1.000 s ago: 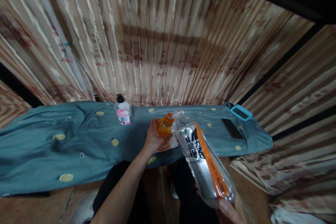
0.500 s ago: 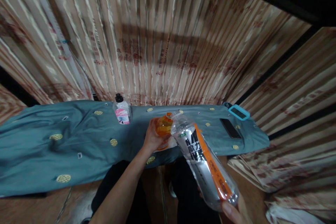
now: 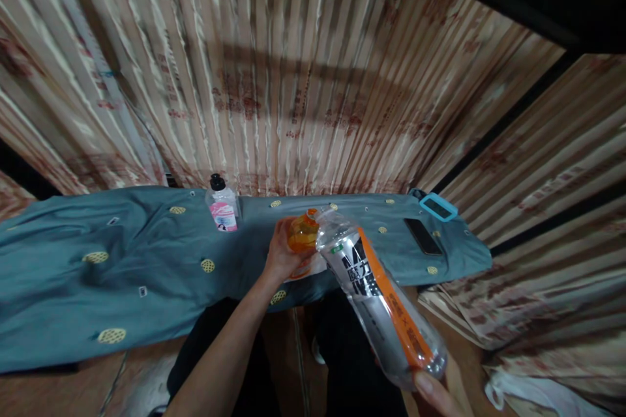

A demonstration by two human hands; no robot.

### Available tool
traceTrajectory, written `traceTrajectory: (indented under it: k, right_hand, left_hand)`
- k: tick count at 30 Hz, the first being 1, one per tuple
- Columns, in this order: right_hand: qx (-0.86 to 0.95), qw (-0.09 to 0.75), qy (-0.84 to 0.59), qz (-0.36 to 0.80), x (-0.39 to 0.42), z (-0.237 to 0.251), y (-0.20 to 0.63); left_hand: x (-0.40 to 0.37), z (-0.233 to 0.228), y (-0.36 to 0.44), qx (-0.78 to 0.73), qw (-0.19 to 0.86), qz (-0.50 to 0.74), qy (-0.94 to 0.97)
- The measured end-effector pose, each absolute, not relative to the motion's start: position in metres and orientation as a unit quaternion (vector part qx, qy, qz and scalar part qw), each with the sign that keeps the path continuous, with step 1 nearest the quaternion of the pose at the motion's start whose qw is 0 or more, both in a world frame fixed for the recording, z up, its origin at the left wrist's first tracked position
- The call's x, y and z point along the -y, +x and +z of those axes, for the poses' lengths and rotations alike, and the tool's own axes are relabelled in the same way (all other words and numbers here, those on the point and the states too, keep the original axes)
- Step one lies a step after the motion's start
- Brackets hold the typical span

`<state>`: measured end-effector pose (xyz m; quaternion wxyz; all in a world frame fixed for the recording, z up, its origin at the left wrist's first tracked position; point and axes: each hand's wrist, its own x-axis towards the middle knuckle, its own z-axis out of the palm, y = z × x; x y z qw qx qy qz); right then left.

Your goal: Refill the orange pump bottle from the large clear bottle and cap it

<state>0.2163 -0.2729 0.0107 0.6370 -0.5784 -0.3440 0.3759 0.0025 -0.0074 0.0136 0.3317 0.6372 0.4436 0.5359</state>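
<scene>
My left hand (image 3: 281, 254) is wrapped round an orange bottle (image 3: 302, 234), uncapped, standing on the teal cloth with its mouth up. Part of its white label shows below my fingers. My right hand (image 3: 435, 391) grips the base of a large clear plastic bottle (image 3: 386, 306) with a silver, black and orange label. This bottle is tilted, its neck pointing up and left to the orange bottle's mouth. The two mouths meet or nearly meet; I cannot tell whether they touch. Whether liquid is passing between them is too unclear to see.
A clear pump bottle with a pink label (image 3: 223, 212) stands to the left on the teal cloth (image 3: 156, 247). A dark phone (image 3: 423, 236) and a blue-framed device (image 3: 439, 206) lie to the right. A patterned curtain (image 3: 293, 78) hangs behind. White fabric (image 3: 533, 394) lies at lower right.
The view has shifted slightly, so most things appear a little further left. Both hands keep their holds, and the clear bottle stays tilted at the orange bottle's mouth.
</scene>
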Motion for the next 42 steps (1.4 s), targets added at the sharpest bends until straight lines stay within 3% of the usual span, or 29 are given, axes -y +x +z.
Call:
traceTrajectory:
  k: [14,26,42]
  right_hand:
    - [0.303,0.631,-0.616,0.361,0.269,0.032,0.204]
    - [0.295,0.613,-0.622,0.388,0.254,0.079,0.181]
    - [0.311,0.603,-0.628,0.381,0.259,0.072,0.188]
  left_hand:
    - [0.006,0.013,0.001,-0.436,0.342,0.531,0.641]
    - [0.008,0.015,0.002,-0.472,0.365,0.489,0.637]
    - [0.007,0.012,0.001,-0.49,0.362,0.46,0.646]
